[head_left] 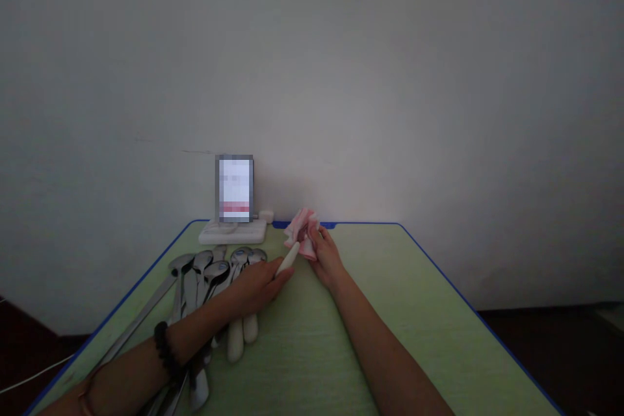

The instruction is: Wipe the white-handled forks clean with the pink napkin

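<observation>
- Head view: left hand (263,283) wrapped round a cream-coloured, smooth, rounded-handled utensil (288,259), over the pale-green, blue-edged flat table (390,286); its far end meets the cloth, head not visible.
- Right hand (325,255) pinching a crumpled pink-and-white soft fabric cloth (303,234).
- Judged: utensil stiff, light, possibly slippery; best held mid-handle. Cloth limp, not fragile; bunch between thumb and fingers.

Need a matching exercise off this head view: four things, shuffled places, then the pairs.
1. Pink-and-white cloth
2. Pale handle
3. Lit screen
4. Black beaded band

A. Around the left arm
B. In the right hand
C. Upright near the wall
D. In the left hand

Pairs: 1-B, 2-D, 3-C, 4-A
</observation>
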